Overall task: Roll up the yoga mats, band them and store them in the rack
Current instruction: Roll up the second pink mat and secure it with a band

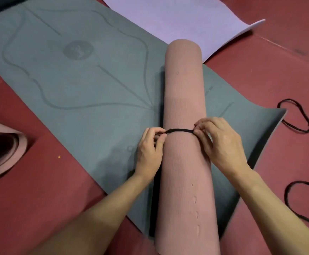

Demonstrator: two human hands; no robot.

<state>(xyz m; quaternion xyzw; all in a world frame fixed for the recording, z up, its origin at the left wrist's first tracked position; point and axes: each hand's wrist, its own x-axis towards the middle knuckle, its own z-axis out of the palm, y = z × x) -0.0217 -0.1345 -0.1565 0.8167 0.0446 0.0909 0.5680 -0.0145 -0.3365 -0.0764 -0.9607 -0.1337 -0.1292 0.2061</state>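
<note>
Two rolled pink mats (185, 89) (1, 151), two flat mats (76, 80) (168, 19), three black bands (179, 130) (297, 115) (304, 203), two hands (150, 150) (219, 142).

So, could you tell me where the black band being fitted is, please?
In the head view, centre: the black band stretches across the rolled pink mat, pinched on either side by the left hand and the right hand.
</note>
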